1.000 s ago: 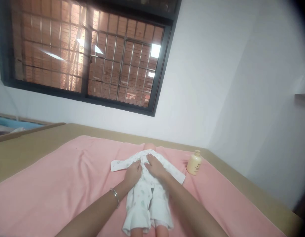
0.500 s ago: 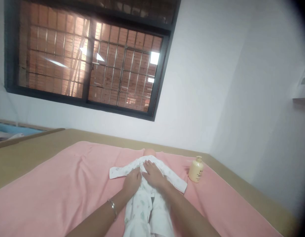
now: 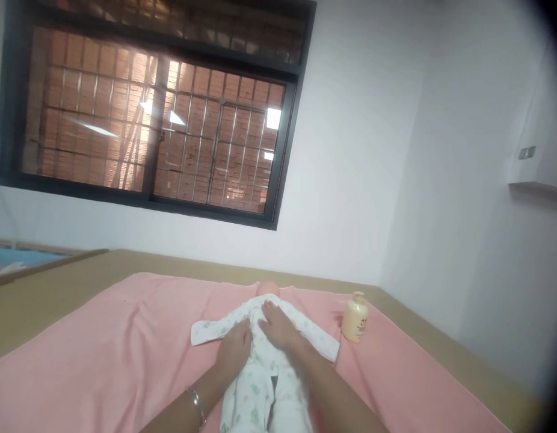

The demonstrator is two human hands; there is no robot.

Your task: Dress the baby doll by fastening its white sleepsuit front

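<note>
A baby-sized figure, seemingly a doll, lies face-up in a white printed baby outfit (image 3: 255, 391). Its sleeves stretch out to both sides, and only the top of its round head (image 3: 268, 289) shows past the collar. My left hand (image 3: 236, 346), a bracelet (image 3: 196, 404) at its wrist, is curled against the left side of the chest with the cloth at its fingers; the fingertips are partly hidden. Flat on the upper chest rests my right hand (image 3: 278, 325), fingers stretched toward the collar.
A pink blanket (image 3: 102, 343) with folds lies under the figure, on a tan padded surface (image 3: 138, 258). To the right stands a cream pump bottle (image 3: 354, 322). Beyond are a white wall and a barred window (image 3: 170, 144). At far left is a blue-lined crib or tray (image 3: 30, 257).
The camera view has shifted slightly, so everything sits a little lower and further left. Both hands remain on the outfit's chest, with the right hand's fingers still stretched out.
</note>
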